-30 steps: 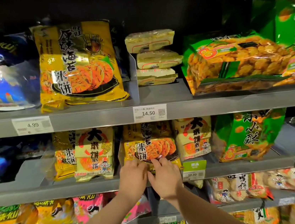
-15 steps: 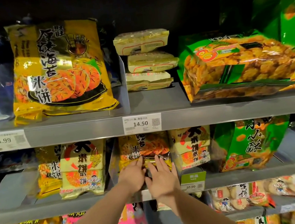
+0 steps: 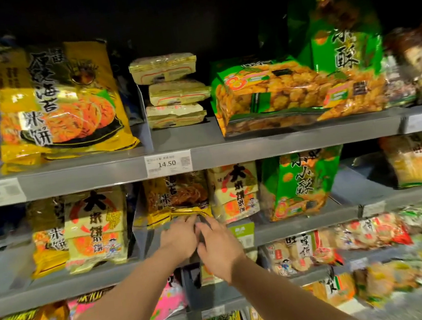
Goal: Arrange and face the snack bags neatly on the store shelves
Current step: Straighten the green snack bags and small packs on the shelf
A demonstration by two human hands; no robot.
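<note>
A yellow seaweed rice-cracker bag [image 3: 177,196] stands on the middle shelf [image 3: 305,224], set back under the price rail. My left hand [image 3: 179,239] and my right hand [image 3: 219,246] lie side by side at its crumpled bottom edge, fingers stretched forward and touching the foil. The fingertips hide part of that lower seam. A cream rice-cracker bag [image 3: 235,191] stands to the bag's right. Another cream bag [image 3: 96,227] stands to its left beyond a clear divider [image 3: 141,237].
The top shelf [image 3: 282,140] carries a large yellow cracker bag [image 3: 59,101], three stacked pale packs [image 3: 172,90] and green snack bags [image 3: 289,89]. A green bag [image 3: 298,183] leans on the middle shelf. More bags fill the lower shelves. A 14.50 price tag [image 3: 168,163] hangs on the rail.
The yellow bag has gone from leaning forward at the shelf front to standing further back. Both hands followed it inward, and the view shifted right and up.
</note>
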